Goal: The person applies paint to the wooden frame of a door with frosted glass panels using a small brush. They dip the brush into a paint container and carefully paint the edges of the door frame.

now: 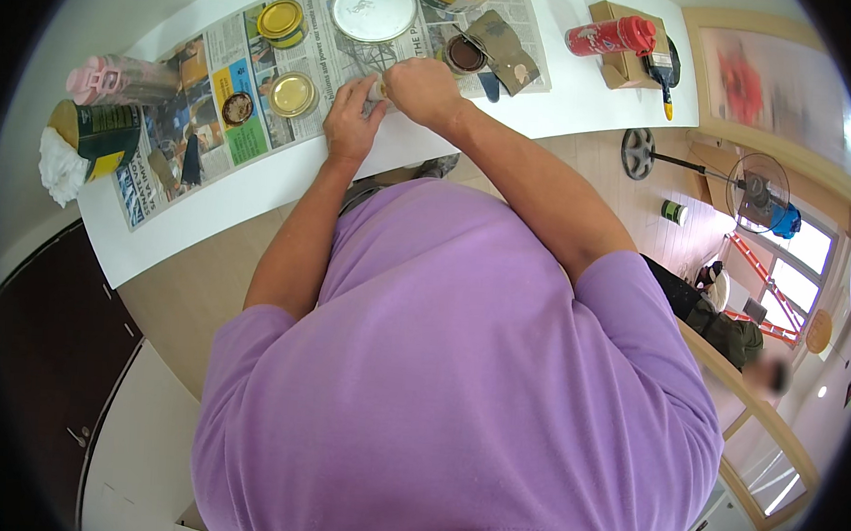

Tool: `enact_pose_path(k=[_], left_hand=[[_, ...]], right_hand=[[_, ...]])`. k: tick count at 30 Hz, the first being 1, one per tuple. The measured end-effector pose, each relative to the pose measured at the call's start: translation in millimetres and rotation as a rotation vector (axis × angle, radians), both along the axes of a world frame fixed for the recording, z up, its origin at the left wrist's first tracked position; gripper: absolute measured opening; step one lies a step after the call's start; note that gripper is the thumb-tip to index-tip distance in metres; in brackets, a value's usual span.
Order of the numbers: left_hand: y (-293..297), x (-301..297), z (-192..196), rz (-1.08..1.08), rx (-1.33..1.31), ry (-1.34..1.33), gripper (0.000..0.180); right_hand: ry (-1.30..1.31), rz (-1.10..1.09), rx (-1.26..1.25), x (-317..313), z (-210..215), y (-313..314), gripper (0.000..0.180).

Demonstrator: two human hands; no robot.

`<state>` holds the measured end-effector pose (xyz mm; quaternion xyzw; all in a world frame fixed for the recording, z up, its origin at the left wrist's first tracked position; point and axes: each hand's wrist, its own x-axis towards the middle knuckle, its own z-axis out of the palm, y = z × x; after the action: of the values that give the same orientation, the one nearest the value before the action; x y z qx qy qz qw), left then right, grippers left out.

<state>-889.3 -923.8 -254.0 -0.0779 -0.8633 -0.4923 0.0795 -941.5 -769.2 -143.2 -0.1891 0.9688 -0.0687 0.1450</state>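
Observation:
My right hand (pixel 422 93) is closed in a fist at the front edge of the newspaper. Beside it, my left hand (pixel 354 125) has its fingers bent around a small pale object (pixel 378 91), mostly covered, whose kind I cannot make out. Both hands meet at this object. To the right of my fist stands an open can (pixel 465 54) with dark brown contents, a stick-like tool resting across it. A stained olive-brown sheet (pixel 503 52) lies next to that can. Left of my hands sits a gold-lidded tin (pixel 292 95), and ahead is a large white round lid (pixel 374 9).
Newspaper (pixel 206 175) covers much of the white table (pixel 584 116). Another yellow-lidded tin (pixel 281 22), a pink bottle (pixel 120 81), and a tipped green can (pixel 99 137) are left. Right are a red bottle (pixel 611 36), cardboard box (pixel 624 73) and paintbrush (pixel 664 77). Another person (pixel 726 336) is behind right.

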Motion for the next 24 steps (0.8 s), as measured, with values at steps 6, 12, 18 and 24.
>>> enact_pose_path(k=[6, 12, 18, 24], left_hand=[[-0.2, 0.0, -1.5, 0.002, -0.004, 0.015, 0.054], [-0.4, -1.6, -3.3, -0.001, 0.002, 0.07, 0.053], [0.5, -1.4, -1.8, 0.026, 0.032, 0.072, 0.052], [0.2, -0.6, -0.7, 0.037, 0.016, 0.016, 0.054]], right_hand=[[-0.037, 0.006, -0.035, 0.8, -1.0, 4.2, 0.017], [-0.009, -0.007, -0.111, 0.3, -6.9, 9.2, 0.017], [-0.062, -0.262, -0.453, -3.0, 4.4, 30.3, 0.023], [-0.104, -0.309, -0.528, 1.5, 2.3, 33.3, 0.022]])
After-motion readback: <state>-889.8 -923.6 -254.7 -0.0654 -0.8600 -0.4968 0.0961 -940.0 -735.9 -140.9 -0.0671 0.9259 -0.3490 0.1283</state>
